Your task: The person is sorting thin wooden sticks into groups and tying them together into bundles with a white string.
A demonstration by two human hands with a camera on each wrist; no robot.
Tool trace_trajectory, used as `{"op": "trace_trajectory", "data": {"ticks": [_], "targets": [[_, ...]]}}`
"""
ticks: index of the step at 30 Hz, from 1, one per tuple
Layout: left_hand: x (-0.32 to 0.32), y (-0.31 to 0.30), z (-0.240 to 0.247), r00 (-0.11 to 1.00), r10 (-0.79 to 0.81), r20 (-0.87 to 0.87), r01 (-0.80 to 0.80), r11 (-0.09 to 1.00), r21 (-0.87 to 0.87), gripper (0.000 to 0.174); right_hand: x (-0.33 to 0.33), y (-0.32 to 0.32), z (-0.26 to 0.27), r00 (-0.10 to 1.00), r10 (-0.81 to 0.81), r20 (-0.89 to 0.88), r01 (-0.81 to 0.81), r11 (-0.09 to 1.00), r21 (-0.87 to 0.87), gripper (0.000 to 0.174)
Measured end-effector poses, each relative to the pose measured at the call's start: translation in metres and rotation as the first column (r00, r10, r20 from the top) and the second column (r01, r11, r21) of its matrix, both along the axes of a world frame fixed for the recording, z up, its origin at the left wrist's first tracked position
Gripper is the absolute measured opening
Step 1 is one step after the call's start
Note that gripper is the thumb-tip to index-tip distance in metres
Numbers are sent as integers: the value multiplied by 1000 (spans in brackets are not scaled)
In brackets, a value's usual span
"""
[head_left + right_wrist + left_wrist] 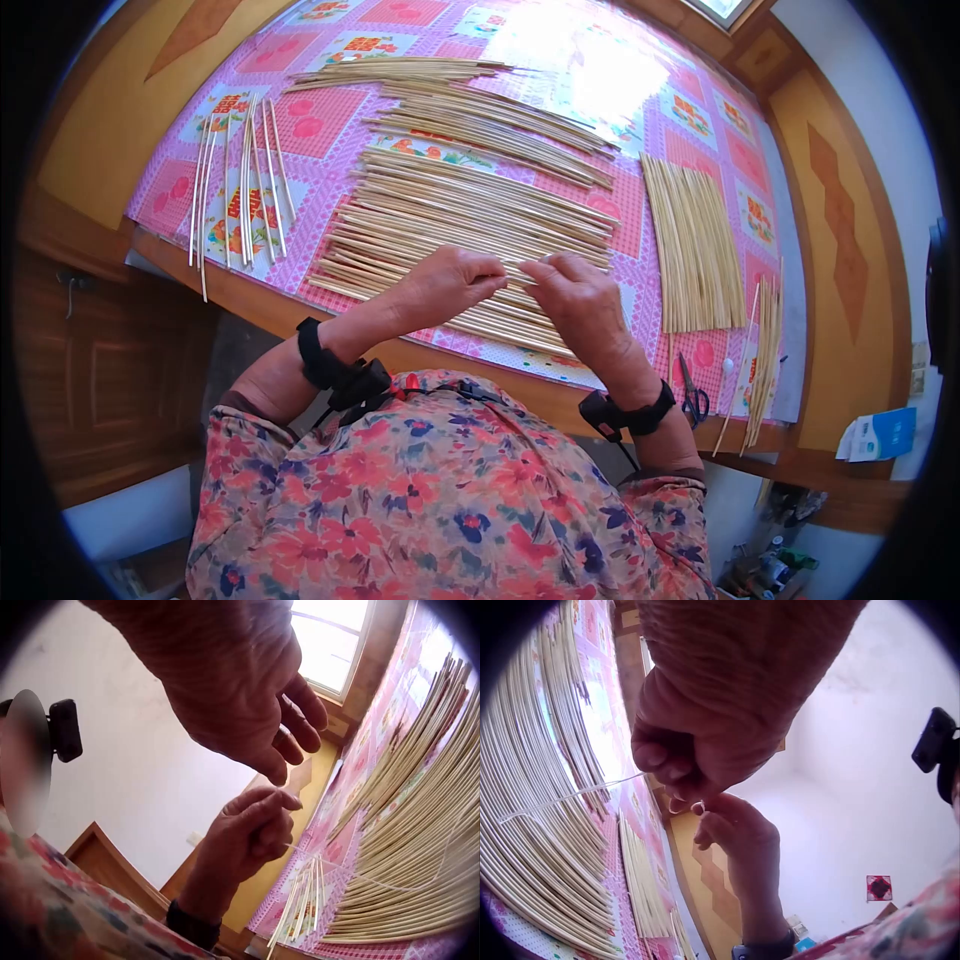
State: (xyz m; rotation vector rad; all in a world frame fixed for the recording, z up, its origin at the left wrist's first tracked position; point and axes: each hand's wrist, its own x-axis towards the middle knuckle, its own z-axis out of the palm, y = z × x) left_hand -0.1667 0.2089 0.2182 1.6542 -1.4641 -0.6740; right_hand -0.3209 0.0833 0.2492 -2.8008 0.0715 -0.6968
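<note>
Both hands meet above a wide row of straw-coloured stalks (450,200) laid side by side on the table. My left hand (440,283) has its fingers curled and grips a white thread (592,789), which runs from the fist down onto the stalks. Close beside it, my right hand (585,305) pinches at the thread's end with thumb and forefinger; its other fingers are loosely bent in the right wrist view. A small white bit of thread shows between the two hands in the left wrist view. The fingertips partly hide it.
Further stalk bundles (500,125) lie behind the row. Several thin pale sticks (245,190) lie at the left. At the right are a flat stack of stalks (695,250), scissors (692,393) and a narrow bundle (765,350). A patterned pink cloth (285,50) covers the table.
</note>
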Motion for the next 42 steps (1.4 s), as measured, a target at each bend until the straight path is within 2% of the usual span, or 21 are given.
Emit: {"op": "trace_trajectory", "data": {"ticks": [4, 9, 14, 16, 17, 19, 23, 25, 26, 29, 31, 33, 36, 39, 42], "targets": [[8, 6, 0, 999, -15, 33, 17, 999, -38, 15, 12, 10, -9, 999, 0, -47, -3, 998, -66, 15], [17, 13, -4, 997, -27, 69, 30, 999, -31, 18, 17, 15, -15, 996, -23, -84, 22, 1000, -20, 11], [20, 15, -12, 998, -51, -41, 52, 999, 9, 15, 14, 23, -15, 972, -54, -229, 57, 998, 6, 5], [22, 16, -12, 992, -61, -108, 68, 996, 58, 13, 12, 25, -20, 966, -89, -243, 131, 977, 167, 5], [22, 16, -12, 993, -58, -106, 65, 996, 59, 13, 12, 26, -22, 967, -86, -241, 128, 978, 167, 5], [22, 15, -16, 994, -55, -92, 60, 997, 52, 14, 13, 28, -27, 953, -109, -282, 200, 926, 319, 9], [24, 14, -18, 986, -47, -161, 54, 998, 37, 12, 11, 25, -41, 959, -105, -262, 220, 861, 459, 10], [27, 13, -20, 972, -39, -230, 51, 998, 48, 11, 9, 24, -45, 956, -41, -292, 237, 696, 677, 11], [28, 12, -22, 954, -24, -298, 43, 997, 58, 11, 6, 20, -50, 952, -41, -303, 251, 670, 698, 11], [35, 11, -21, 932, -29, -360, 56, 996, 65, 11, 0, 13, -45, 949, -114, -293, 300, 605, 737, 12], [35, 10, -15, 923, -34, -382, 62, 996, 61, 12, 0, 8, -39, 942, -151, -299, 334, 498, 801, 13], [34, 9, -15, 923, -33, -382, 54, 998, 43, 13, 0, 6, -34, 956, -127, -266, 294, 380, 877, 13], [34, 7, -12, 919, -72, -387, 106, 992, 68, 11, 4, 10, -28, 974, -81, -210, 225, 316, 922, 16], [33, 5, -10, 928, -75, -364, 105, 993, 63, 11, 9, 13, -30, 968, -18, -249, 238, 367, 899, 19], [33, 3, -10, 938, -83, -338, 111, 992, 66, 12, 11, 12, -39, 968, 52, -246, 217, 318, 923, 21]]}}
